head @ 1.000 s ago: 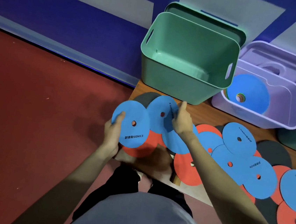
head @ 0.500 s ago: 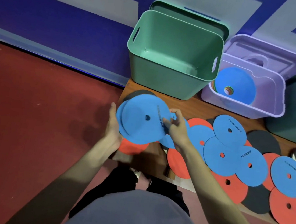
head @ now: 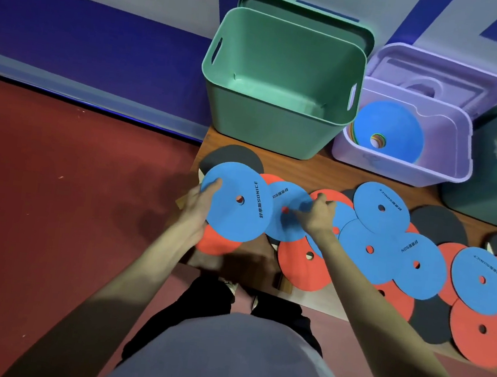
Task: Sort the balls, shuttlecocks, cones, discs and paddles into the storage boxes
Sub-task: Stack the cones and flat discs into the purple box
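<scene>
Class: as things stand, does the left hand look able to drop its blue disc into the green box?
Probably yes. The left hand holds the blue disc just below the green box, which is open-topped, with nothing between.

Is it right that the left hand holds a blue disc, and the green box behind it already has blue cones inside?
Not quite. In the head view the left hand does hold a blue disc, but the green box shows nothing inside; the blue cones are in the purple box.

You see matt, foam-like blue discs (head: pixel 235 200), a smooth plastic green box (head: pixel 280 81) with slight shine, and a wood-grain board (head: pixel 334 174) under them
</scene>
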Motion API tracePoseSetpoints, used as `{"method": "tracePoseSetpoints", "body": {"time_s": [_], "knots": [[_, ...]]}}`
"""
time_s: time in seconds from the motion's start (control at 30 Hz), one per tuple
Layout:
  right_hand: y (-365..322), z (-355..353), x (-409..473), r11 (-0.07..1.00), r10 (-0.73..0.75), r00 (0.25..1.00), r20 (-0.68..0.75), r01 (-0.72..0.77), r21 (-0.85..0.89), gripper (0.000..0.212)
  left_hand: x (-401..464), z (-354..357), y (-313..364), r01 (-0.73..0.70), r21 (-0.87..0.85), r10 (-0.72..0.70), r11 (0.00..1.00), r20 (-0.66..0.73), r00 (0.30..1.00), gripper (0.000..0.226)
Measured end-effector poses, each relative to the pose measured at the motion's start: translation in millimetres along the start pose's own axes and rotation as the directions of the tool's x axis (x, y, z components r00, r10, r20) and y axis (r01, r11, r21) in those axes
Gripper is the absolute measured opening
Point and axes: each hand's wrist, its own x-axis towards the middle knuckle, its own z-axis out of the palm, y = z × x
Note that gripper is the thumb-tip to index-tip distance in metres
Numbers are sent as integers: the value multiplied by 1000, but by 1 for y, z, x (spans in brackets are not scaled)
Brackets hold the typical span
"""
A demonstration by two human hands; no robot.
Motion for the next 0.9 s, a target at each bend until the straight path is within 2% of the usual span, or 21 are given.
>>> {"method": "tracePoseSetpoints", "body": {"time_s": [0.07, 0.13, 0.23, 0.27, 0.33, 0.4, 0.53, 0.6, 0.67, 0.73, 0.8, 0.9], "knots": [[3, -1, 1, 995, 60, 998, 15, -58, -77, 79, 1, 1, 0, -14, 51, 14, 999, 7, 1000, 17], [5, 1, 3, 991, 60, 998, 15, -57, -124, 84, 1, 3, 0, -29, 96, 28, 995, 10, 1000, 20], [2, 2, 5, 989, 105, 994, -5, -105, -101, 93, 2, 2, 1, -42, 120, 42, 992, -1, 999, 16], [0, 1, 6, 992, 107, 994, -16, -108, -68, 89, 3, 2, 0, -44, 121, 45, 992, 0, 999, 13], [3, -1, 7, 1000, 29, 999, -39, -29, 13, 61, 6, 1, 0, -55, 123, 54, 991, 14, 998, 10], [7, -3, 3, 998, -63, 997, -46, 63, 6, 42, 8, 0, 1, -60, 127, 58, 990, 21, 998, 9], [13, -16, -12, 975, -223, 971, -80, 222, -23, 42, 14, -1, 3, -65, 149, 66, 987, -2, 998, 19], [17, -24, -21, 958, -270, 947, -174, 283, 55, 37, 15, 1, 5, -58, 128, 61, 990, -23, 998, 25], [19, -31, -28, 936, -232, 923, -307, 298, 189, 35, 15, 5, 7, -28, 93, 31, 995, -28, 999, 30], [19, -39, -34, 874, -173, 909, -378, 319, 366, 30, 16, 10, 8, 26, 48, -25, 999, -13, 1000, 29], [17, -48, -40, 774, -102, 931, -349, 295, 560, 25, 14, 17, 10, 74, 31, -74, 997, 18, 997, 28], [10, -60, -53, 638, -82, 974, -213, 215, 739, 24, 12, 33, 13, 158, 48, -163, 986, 104, 981, 48]]}}
